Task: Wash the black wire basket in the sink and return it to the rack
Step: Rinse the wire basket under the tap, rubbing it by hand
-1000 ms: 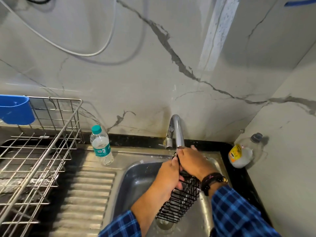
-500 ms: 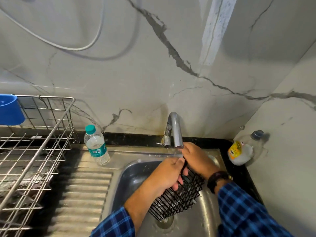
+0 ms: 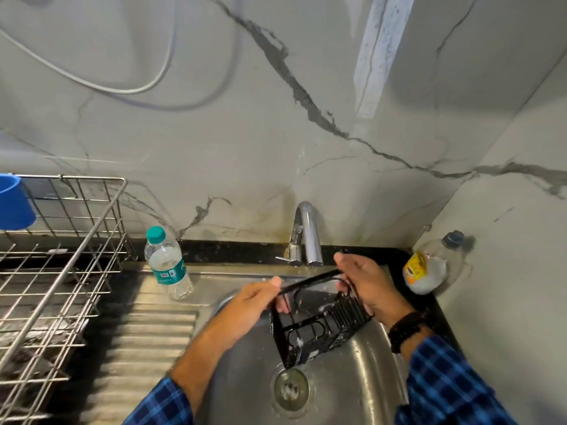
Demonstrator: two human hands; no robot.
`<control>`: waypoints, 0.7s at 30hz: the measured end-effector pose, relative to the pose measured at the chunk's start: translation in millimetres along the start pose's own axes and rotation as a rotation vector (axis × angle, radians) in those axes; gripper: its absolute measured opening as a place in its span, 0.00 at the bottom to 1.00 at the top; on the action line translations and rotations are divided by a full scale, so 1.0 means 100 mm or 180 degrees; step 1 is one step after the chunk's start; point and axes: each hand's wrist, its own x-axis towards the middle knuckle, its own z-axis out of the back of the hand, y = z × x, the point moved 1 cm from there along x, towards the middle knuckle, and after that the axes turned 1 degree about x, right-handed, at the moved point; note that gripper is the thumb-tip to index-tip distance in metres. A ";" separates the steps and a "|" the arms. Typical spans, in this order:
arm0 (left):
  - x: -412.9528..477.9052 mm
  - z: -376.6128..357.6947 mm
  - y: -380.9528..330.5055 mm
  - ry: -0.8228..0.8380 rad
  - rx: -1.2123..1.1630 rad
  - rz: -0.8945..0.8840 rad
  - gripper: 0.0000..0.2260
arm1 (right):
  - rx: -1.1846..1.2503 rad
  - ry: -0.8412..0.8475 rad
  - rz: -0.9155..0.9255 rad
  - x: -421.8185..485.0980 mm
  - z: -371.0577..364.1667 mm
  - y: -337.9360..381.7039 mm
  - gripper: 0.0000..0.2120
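Both hands grip the black wire basket point(image 3: 319, 323) over the sink point(image 3: 377, 357) below the tap point(image 3: 310, 237): left hand point(image 3: 250, 305), right hand point(image 3: 366, 286). Rinsing underway; next, carry it to the rack point(image 3: 61, 259).

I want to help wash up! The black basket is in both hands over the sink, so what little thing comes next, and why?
Probably tip the black wire basket further under the tap. Both the left hand and right hand grip its top rim above the sink, and pale flecks, maybe suds, cling to its lower wires.
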 end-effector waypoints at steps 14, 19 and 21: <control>0.43 -0.16 -0.07 -0.1135 0.1137 -0.0151 0.21 | -0.1447 -0.0398 -0.1006 -0.13 -0.11 0.00 0.34; 0.50 -0.26 -0.01 -0.1286 0.0219 0.0464 0.22 | -0.2778 -0.0730 0.0855 -0.46 -0.54 0.03 0.25; 0.47 -0.29 0.02 -0.1275 -0.0127 0.0741 0.21 | -0.3370 -0.0727 0.1153 -0.49 -0.57 -0.12 0.26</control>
